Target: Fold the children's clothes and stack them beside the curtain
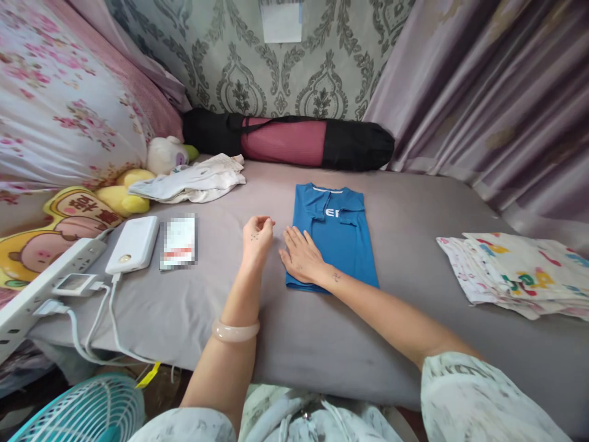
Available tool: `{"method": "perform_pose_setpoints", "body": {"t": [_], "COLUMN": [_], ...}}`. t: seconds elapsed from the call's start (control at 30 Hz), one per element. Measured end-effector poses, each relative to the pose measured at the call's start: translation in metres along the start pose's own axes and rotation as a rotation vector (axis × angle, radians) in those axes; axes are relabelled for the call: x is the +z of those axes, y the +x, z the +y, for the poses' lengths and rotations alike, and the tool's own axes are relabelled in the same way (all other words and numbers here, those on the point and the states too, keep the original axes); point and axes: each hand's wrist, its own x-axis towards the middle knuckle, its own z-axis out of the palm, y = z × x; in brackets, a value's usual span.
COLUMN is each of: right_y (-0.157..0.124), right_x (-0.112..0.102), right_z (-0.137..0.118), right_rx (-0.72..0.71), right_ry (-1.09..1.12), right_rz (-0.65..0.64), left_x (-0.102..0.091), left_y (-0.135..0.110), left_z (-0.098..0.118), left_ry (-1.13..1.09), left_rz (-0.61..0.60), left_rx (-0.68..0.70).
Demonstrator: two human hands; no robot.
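Observation:
A blue T-shirt (340,245), folded into a narrow rectangle, lies on the grey bed sheet. Its collar is at the far end, both sleeves are folded inward over the front, and part of some white lettering shows between them. My right hand (301,256) rests flat on the shirt's left side, fingers stretched out and the tips reaching past the edge. Just left of the shirt, apart from it, my left hand (258,236) is closed with curled fingers, and nothing shows in it. A pale bangle (235,332) circles my left forearm.
Folded patterned cloths (524,273) are stacked at the right. White clothing (197,178) lies at the back left beside plush toys (69,227). A power bank (133,244), power strip (50,288) and cables are at the left. A black-and-red bag (283,141) lines the wall; a fan (87,411) stands below.

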Motion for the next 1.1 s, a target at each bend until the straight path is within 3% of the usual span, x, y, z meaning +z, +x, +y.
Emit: {"method": "perform_pose_setpoints", "body": {"t": [0.1,0.23,0.43,0.53,0.67,0.8,0.93,1.1], "right_y": [-0.004,-0.031,-0.058,-0.063,-0.068,-0.045,0.008,0.063], "right_x": [-0.007,-0.014,-0.013,-0.023,-0.039,-0.053,-0.061,-0.058], "right_z": [-0.002,-0.014,-0.025,-0.009,0.038,0.087,0.112,0.117], "right_rx": [0.015,0.001,-0.035,-0.025,0.196,0.369,0.544,0.731], "right_ry": [0.033,0.081,0.172,0.2,0.13,0.207,0.431,0.429], "right_rz": [-0.018,-0.008,-0.07,-0.061,0.068,0.234,0.168,0.121], "left_x": [-0.001,0.0,0.004,0.007,0.015,0.024,0.03,0.031], "left_y": [-0.001,-0.002,0.002,-0.001,-0.014,-0.025,-0.026,-0.029], "left_z": [0.003,0.006,-0.004,-0.007,-0.002,-0.002,-0.013,-0.017], "left_ry": [0.014,0.018,0.047,0.124,0.359,0.546,0.596,0.669], "left_rz": [0.005,0.005,-0.035,-0.097,-0.235,-0.352,-0.459,-0.578], "left_rx": [-0.018,-0.034,0.015,0.083,0.242,0.36,0.553,0.657]}}
